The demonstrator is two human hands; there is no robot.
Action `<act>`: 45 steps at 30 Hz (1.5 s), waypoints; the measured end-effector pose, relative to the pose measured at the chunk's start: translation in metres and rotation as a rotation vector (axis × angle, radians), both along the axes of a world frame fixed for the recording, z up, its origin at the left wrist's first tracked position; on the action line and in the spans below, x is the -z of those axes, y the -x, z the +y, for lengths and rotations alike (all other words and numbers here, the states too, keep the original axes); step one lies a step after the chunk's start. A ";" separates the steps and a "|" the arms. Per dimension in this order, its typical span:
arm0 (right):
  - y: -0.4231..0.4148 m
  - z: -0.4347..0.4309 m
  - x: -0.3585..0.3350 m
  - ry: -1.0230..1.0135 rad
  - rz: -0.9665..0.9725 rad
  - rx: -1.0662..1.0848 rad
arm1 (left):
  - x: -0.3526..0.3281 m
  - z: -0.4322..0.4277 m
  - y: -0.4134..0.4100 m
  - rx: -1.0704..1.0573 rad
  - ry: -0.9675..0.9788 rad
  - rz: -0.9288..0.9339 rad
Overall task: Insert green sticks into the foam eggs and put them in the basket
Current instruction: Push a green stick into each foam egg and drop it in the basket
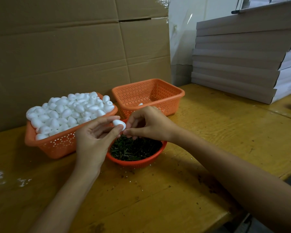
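Foam egg (119, 123) is pinched in the fingertips of the left hand (94, 140) above the bowl (136, 163) of green sticks (136, 148); curled fingers of the right hand (146, 125) meet it, whatever they hold hidden

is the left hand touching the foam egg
Touching. The head view shows the left hand pinching the foam egg between thumb and forefinger.

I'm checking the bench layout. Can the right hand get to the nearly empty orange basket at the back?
Probably yes. The right hand sits just in front of the rear basket, whose top is open, and nothing stands between them; the left hand holds the foam egg.
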State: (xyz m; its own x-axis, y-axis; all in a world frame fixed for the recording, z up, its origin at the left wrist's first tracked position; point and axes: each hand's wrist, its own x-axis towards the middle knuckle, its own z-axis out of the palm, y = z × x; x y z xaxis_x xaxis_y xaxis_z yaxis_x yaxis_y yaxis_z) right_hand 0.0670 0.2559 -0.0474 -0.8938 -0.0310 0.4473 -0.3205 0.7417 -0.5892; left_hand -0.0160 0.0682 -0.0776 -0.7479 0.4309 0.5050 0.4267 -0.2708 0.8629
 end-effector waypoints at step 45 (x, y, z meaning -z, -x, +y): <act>0.003 0.002 0.004 -0.029 -0.050 -0.056 | 0.001 0.000 0.004 0.014 0.034 0.006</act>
